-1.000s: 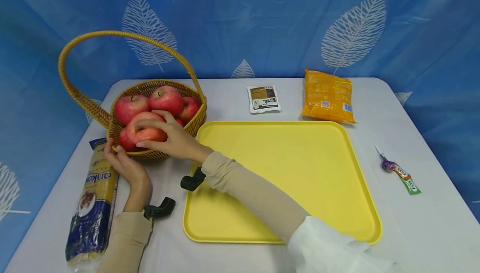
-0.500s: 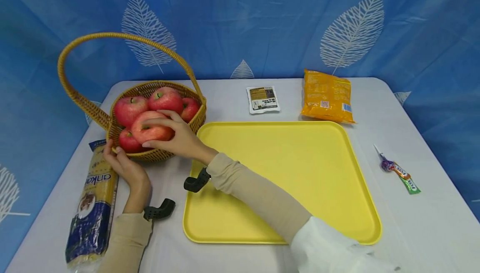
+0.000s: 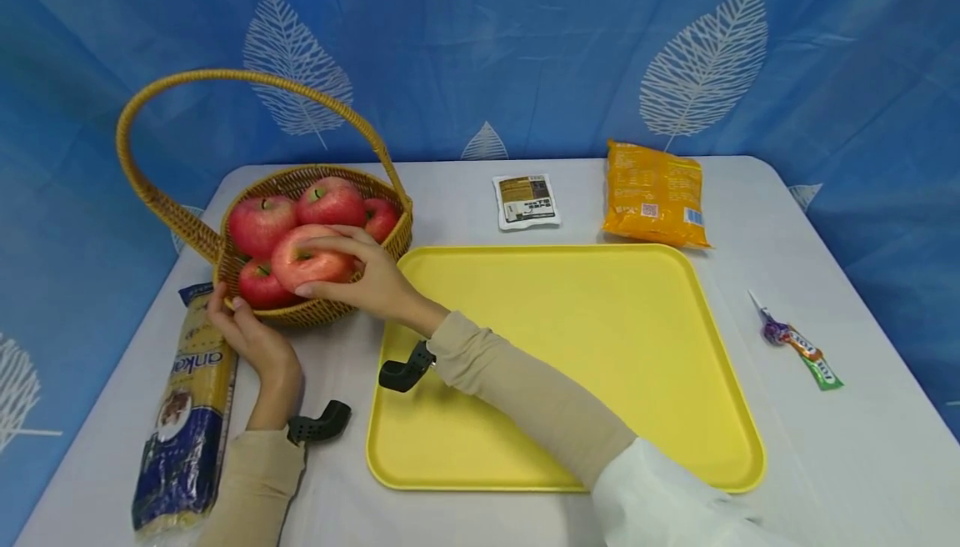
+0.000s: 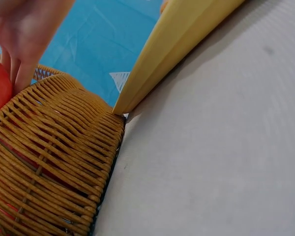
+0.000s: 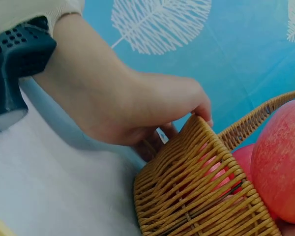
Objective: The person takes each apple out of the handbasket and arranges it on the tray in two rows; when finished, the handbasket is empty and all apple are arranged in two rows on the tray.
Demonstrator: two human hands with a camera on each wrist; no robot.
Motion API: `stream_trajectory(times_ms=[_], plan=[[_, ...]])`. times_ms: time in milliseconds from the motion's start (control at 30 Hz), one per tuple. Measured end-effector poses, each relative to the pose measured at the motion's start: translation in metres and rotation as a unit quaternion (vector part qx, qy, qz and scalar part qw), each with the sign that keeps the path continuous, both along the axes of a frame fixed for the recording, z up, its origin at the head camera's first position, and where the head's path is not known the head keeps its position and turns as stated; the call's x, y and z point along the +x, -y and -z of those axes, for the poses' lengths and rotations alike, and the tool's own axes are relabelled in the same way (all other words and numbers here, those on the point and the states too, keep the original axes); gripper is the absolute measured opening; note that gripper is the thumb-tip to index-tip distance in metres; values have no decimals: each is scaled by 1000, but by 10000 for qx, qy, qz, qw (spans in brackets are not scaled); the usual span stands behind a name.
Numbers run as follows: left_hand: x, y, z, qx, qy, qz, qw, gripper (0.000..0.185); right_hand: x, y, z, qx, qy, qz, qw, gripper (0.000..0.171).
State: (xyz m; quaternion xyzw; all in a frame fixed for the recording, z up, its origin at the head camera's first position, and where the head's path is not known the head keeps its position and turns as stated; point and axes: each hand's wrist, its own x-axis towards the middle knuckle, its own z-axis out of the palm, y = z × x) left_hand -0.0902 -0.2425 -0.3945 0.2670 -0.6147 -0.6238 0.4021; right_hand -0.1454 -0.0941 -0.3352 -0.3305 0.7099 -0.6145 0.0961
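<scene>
An apple (image 3: 309, 260) sits in the grip of the right hand (image 3: 372, 282), fingers curled over its top and side, thumb underneath, and it rides just above the near rim of the wicker basket (image 3: 330, 311). In the right wrist view that same apple fills the right edge, rosy and speckled, right against the woven wall. Under and behind it in the basket lie more red apples (image 3: 300, 209), four showing. The left hand (image 3: 242, 329) is at the basket's near-left side, fingers bent against the wicker wall and fingertips hooked at the rim, steadying it; the right wrist view shows that grip plainly. The tall looped handle (image 3: 225, 78) arches over the back of the basket. Just right of the basket lies a yellow tray (image 3: 585, 363), its corner touching or nearly touching the wicker in the left wrist view. Left of the basket, under the left hand, a long cracker packet (image 3: 183, 414) stretches along the tabletop (image 3: 825, 464). Beyond the tray, well to the basket's right, rest a small sachet (image 3: 527, 199) and an orange snack bag (image 3: 655, 193); farther right still, a wrapped candy (image 3: 798, 344).
</scene>
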Motion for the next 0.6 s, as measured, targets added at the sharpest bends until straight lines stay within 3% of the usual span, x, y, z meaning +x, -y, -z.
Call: stream_trajectory(times_ms=[167,367,600], plan=[[-1,2,4,-126,61,-79,9999,35,-3,-2,13,-42,-119,47,9999,50],[-1,3,6,-56,23,-74,10000,35,0,-11,15,-48,-300,-82,9995,49],[-2,6,6,10,214,-113,9997,36,1,-29,16,38,41,-413,9991,49]])
